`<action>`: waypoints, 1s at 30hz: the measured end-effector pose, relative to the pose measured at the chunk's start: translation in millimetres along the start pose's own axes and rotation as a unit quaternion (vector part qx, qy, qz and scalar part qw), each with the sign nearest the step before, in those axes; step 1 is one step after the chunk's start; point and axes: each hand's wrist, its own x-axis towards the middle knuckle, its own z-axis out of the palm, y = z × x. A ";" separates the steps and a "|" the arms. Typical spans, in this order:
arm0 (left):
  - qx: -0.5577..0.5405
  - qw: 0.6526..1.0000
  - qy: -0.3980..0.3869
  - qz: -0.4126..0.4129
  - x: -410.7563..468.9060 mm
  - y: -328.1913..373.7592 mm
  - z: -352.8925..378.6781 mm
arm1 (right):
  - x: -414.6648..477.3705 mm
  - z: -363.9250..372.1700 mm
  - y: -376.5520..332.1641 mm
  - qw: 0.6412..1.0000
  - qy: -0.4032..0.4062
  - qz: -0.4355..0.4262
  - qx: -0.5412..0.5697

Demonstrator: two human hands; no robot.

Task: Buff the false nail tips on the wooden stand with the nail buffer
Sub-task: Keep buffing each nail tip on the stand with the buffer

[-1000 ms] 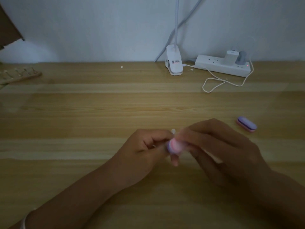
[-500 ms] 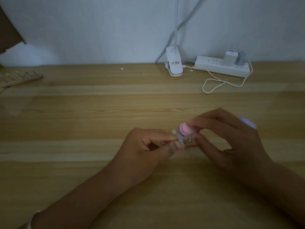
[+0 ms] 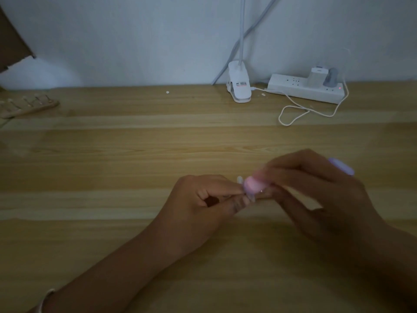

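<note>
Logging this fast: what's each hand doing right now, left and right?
Left hand: closed, pinching a false nail tip; the detail is blurred.
Right hand: closed, holding the pink nail buffer.

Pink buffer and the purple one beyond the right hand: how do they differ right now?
Colour: the pink buffer is pale pink, the purple buffer lilac. State: the right hand pinches the pink buffer off the table, at the nail tip the left hand holds; the purple buffer lies on the table. View: the pink buffer is blurred, the purple buffer partly hidden behind the right hand. Both look small with rounded ends.
</note>
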 end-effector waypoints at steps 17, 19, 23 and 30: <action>0.003 1.000 0.018 0.010 1.3 -1.0 -1.4 | 0.6 4.2 0.1 1.000 -0.009 -0.012 -0.021; -0.016 1.000 0.013 0.008 0.8 1.0 -1.6 | -3.4 9.5 -0.7 1.000 0.007 -0.015 -0.019; -0.046 0.999 0.002 -0.008 1.2 3.6 -1.0 | -4.5 9.5 1.1 0.999 0.003 -0.033 -0.015; -0.111 0.993 -0.008 -0.037 0.4 7.2 -0.1 | -5.9 11.2 0.7 0.999 0.009 -0.041 -0.005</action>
